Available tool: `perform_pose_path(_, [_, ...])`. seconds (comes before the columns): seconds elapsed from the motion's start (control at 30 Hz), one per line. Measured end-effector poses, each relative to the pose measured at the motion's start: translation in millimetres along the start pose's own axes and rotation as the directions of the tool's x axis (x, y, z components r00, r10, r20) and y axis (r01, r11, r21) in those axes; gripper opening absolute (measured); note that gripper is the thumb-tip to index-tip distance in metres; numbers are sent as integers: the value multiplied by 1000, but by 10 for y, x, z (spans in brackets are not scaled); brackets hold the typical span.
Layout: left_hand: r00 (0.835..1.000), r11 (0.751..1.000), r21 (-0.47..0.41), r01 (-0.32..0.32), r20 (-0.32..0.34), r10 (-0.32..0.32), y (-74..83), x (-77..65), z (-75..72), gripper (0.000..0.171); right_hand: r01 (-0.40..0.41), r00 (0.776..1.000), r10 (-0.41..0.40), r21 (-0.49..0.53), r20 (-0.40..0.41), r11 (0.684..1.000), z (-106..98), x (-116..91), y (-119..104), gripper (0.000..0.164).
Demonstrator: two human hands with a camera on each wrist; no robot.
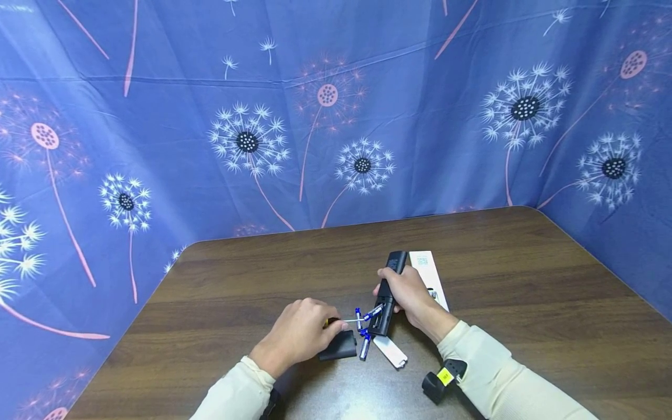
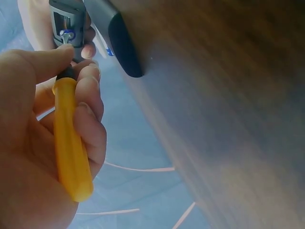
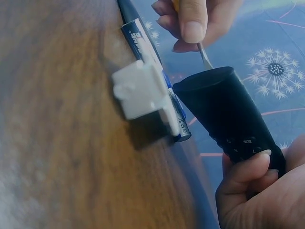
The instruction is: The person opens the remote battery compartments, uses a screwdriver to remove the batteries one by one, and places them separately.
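My right hand (image 1: 412,294) grips a black remote control (image 1: 397,261), its opened battery compartment facing up. Inside, a blue-and-white battery (image 1: 374,311) sits at a slant, one end raised. My left hand (image 1: 296,329) holds a screwdriver by its yellow handle (image 2: 71,138), thumb and fingers wrapped around it. The metal shaft (image 1: 350,320) reaches to the battery's end in the compartment, as the left wrist view also shows. Below the remote, loose blue-and-white batteries (image 1: 364,347) lie on the table. A black battery cover (image 1: 341,345) rests beside the left hand.
On the brown wooden table (image 1: 252,280), a white remote (image 1: 426,268) lies partly behind the right hand. A white battery cover (image 1: 390,352) lies near the black remote's lower end. A blue dandelion-patterned cloth (image 1: 315,35) hangs behind the table.
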State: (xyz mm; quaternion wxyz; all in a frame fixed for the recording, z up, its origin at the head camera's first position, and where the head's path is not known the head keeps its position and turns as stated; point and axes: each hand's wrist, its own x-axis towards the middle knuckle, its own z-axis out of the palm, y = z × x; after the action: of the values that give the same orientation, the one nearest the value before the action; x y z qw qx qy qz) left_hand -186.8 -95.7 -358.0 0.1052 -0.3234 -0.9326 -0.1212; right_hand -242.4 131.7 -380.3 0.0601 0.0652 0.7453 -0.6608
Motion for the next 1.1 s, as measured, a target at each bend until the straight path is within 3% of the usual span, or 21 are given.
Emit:
perform_pose_path(0.9, [1000, 1000, -2, 7, -25, -7, 3, 40, 8, 13, 17, 1000, -17, -62, 0, 998, 41, -14, -13, 38])
perform_pose_path(1.1, [999, 999, -14, 36, -24, -36, -12, 27, 5, 14, 16, 1000, -16, -49, 0, 999, 45, -13, -10, 39])
